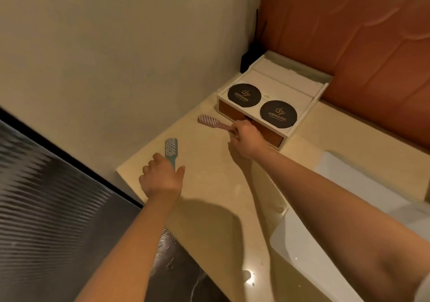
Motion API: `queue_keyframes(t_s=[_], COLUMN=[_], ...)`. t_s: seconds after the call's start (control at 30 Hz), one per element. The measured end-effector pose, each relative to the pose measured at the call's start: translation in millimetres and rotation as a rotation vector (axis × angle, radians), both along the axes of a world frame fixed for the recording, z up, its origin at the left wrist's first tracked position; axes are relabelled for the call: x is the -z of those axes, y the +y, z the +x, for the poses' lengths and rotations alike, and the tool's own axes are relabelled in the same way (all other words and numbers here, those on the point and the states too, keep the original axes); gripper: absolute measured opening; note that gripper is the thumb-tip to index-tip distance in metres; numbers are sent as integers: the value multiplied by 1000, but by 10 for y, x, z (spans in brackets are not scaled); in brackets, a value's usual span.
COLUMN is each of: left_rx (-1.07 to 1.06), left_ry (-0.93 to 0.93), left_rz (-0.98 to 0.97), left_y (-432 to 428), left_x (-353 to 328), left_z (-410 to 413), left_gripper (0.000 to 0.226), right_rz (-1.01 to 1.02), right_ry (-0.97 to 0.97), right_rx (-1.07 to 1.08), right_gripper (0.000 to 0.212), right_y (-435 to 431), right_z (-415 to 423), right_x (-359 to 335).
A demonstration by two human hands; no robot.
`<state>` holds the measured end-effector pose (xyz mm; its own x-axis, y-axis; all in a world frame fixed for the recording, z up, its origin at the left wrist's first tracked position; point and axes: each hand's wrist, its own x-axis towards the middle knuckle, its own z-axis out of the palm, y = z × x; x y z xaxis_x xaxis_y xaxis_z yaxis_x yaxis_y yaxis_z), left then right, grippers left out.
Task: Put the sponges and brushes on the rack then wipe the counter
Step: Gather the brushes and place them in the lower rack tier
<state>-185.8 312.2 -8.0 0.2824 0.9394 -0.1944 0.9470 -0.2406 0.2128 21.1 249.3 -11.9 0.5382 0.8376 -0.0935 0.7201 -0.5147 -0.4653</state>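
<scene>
Our left hand [162, 178] curls round the blue brush [171, 149], right hand [246, 139] round the pink brush [210, 122]; racking and wiping the counter [221, 185] seem undone.

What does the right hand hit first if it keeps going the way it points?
Likely the wall: the right hand points along the pink brush it holds, whose head would touch first. Only bare counter lies between; depth unclear.

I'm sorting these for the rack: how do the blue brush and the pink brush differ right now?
The left hand holds the blue brush near the left edge of the counter; the right hand grips the pink brush farther back, beside the white tray. The blue brush points away from the person, the pink brush slants left. Both show pale bristles.
</scene>
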Motion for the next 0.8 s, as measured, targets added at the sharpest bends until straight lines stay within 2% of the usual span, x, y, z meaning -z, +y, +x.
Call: queue_keyframes(t_s=[0.1,0.27,0.43,0.73,0.8], left_rx=[-12,0,-4,36,45], left_ry=[49,76,110,108,98], left_rz=[-25,-99,-159,-232,-244], left_y=[4,10,40,-71,-112], left_x=[44,86,90,35,36], left_z=[-9,-62,-57,-24,-31], left_gripper=[49,31,29,28,27], right_rz=[-69,-171,-237,-303,-343], right_ry=[0,-51,-116,19,-17], right_rx=[14,2,25,87,71], right_gripper=[22,25,22,29,33], right_y=[85,137,128,33,-10], right_z=[66,32,-75,-148,-179], right_x=[-9,40,91,35,-8])
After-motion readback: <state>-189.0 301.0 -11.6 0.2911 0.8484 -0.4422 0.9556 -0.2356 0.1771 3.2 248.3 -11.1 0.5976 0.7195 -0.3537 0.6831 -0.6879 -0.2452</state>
